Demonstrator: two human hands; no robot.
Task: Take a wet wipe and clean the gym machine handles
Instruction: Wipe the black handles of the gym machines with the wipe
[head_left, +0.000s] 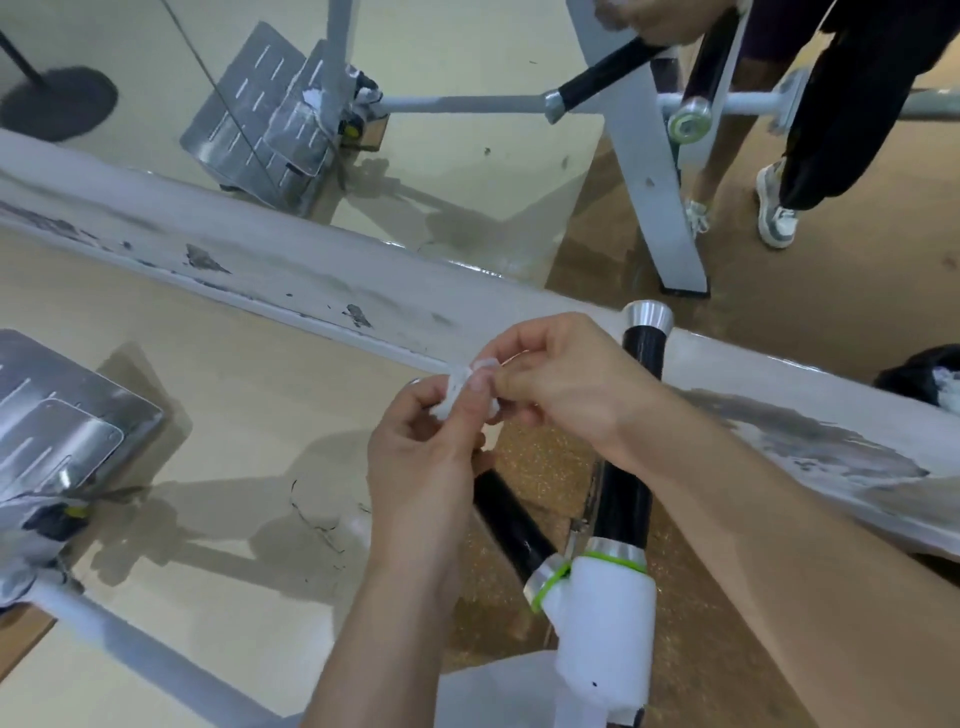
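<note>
Hands meet just below the middle of my view: my left hand (423, 452) and right hand (569, 387) both pinch the small crumpled wet wipe (456, 391), thumbs and fingertips clamped onto it. The upright black handle (626, 499) stands at four o'clock from the wipe, untouched. The slanted black handle (511, 525) lies at five o'clock, partly behind my left hand.
</note>
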